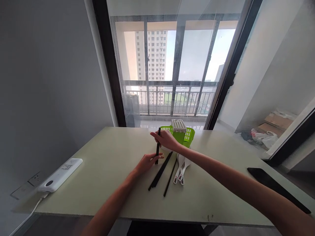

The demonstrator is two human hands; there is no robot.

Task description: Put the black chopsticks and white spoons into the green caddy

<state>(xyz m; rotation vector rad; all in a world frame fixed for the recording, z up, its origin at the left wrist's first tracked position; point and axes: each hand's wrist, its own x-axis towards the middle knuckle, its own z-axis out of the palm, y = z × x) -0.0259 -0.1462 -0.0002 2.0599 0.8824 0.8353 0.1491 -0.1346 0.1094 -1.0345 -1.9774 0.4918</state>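
Note:
Black chopsticks (157, 149) stand nearly upright between my hands, gripped at both ends. My right hand (166, 139) closes around their upper part, while my left hand (149, 161) holds them near the bottom. How many are in the bunch I cannot tell. Beside my left hand, more black chopsticks (161, 170) lie slanted on the table, and a single chopstick (170, 177) lies apart to their right. Several white spoons (181, 165) rest next to it, handles toward me. Behind my right hand is a green utensil basket (190, 135) with a white slotted top (178, 125), partly hidden by the hand.
The pale table (103, 177) carries a white power strip (61, 175) with a cable at the left. A flat black object (278, 188) lies at the right edge. Beyond the table stands a glass sliding door (172, 65); boxes and bags (273, 129) sit on the floor at right.

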